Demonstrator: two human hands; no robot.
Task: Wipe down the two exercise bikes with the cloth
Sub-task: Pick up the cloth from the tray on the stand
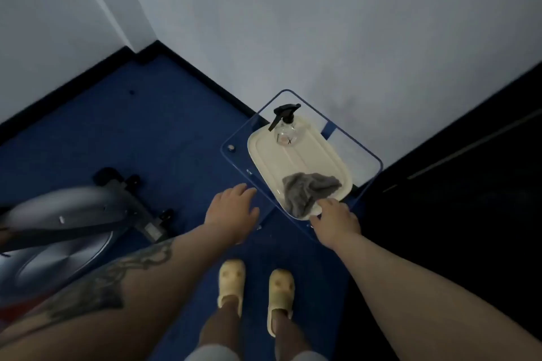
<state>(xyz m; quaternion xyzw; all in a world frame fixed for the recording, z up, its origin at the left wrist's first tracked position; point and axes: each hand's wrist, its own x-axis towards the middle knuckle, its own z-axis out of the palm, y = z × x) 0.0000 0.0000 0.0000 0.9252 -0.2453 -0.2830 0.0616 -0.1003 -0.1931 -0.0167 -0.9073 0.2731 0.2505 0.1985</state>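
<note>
The cloth (308,192) is grey, on a cream tray (264,152). The spray bottle (285,129) is clear with a black head. The carpet (146,126) is dark blue. The slippers (231,281) are pale yellow. The blurred bike (58,231) seems silver-grey.

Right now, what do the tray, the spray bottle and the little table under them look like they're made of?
The tray looks like cream plastic or enamel, smooth with a moulded rim. The spray bottle seems to be clear glass or plastic, see-through, with a black plastic trigger head. The table appears to be transparent blue-tinted acrylic or glass: the carpet shows through it.
</note>
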